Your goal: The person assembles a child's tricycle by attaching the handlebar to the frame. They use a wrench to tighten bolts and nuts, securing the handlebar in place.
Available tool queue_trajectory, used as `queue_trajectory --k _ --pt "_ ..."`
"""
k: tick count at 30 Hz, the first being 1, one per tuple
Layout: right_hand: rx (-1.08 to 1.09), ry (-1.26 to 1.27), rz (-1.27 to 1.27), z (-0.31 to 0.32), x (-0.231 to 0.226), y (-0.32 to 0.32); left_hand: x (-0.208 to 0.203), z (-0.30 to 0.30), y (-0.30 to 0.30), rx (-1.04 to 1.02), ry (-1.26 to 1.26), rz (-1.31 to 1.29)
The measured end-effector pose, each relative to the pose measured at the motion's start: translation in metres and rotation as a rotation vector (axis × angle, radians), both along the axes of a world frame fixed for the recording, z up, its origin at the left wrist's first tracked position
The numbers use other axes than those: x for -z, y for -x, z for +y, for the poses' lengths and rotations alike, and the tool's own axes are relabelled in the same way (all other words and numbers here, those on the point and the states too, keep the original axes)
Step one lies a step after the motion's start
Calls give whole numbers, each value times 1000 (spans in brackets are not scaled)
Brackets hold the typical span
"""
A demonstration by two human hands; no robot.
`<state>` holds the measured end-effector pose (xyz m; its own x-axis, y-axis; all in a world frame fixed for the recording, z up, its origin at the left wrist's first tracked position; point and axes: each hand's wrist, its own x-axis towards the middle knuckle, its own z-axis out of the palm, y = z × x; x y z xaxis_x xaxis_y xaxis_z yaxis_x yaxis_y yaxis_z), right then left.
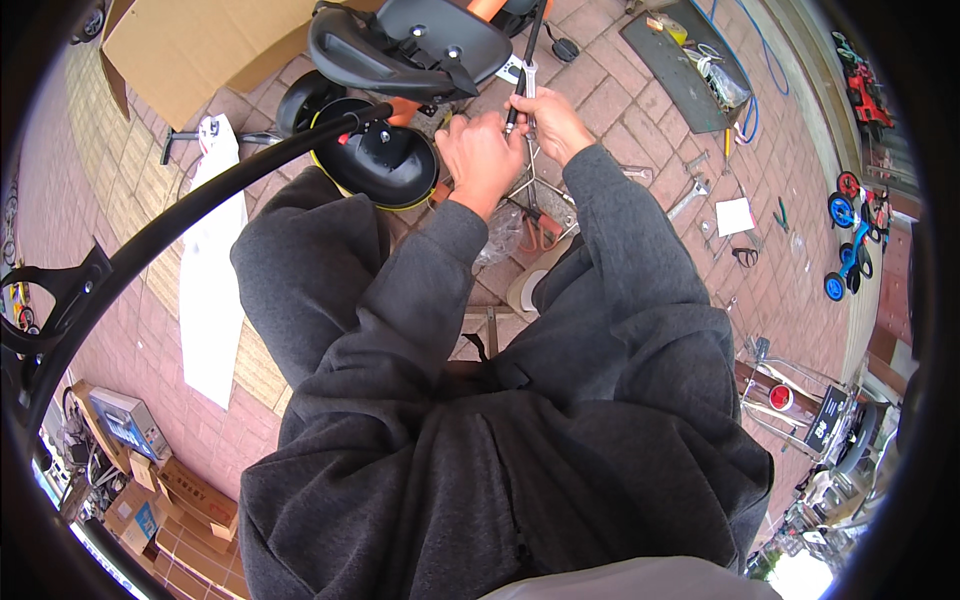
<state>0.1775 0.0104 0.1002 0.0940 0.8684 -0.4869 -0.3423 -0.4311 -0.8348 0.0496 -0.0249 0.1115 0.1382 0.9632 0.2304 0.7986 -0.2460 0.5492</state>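
Note:
In front of me, my left hand [482, 158] is closed around the lower end of a thin black rod [516, 105]. My right hand [553, 122], just beside it, pinches a silver wrench [530, 78] that lies along the rod. The fingertips of both hands nearly meet, and what lies between them is partly hidden. Just beyond stands a partly assembled ride-on with a black seat [400, 50] and orange frame parts. A round black wheel-like part with a yellow rim [385, 155] is left of my left hand. Below the hands shows a three-armed metal socket wrench [531, 178].
A clear plastic bag [500, 235] lies between my feet. Rightward on the brick paving are an adjustable wrench [690, 197], white paper [735, 216], pliers [781, 213] and a dark tray [690, 65] of parts. A curved black tube [190, 205] crosses the left; cardboard [200, 45] stands behind.

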Motion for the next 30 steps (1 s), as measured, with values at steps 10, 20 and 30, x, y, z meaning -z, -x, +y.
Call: queue_trajectory --k 10,20,30 --pt "-13 16 1 -2 -6 -1 26 25 8 14 704 -1188" --pt "-43 -35 -22 -1 0 -5 20 22 8 68 747 -1306" --pt "-10 -10 10 -4 2 0 1 4 0 -28 -109 -101"
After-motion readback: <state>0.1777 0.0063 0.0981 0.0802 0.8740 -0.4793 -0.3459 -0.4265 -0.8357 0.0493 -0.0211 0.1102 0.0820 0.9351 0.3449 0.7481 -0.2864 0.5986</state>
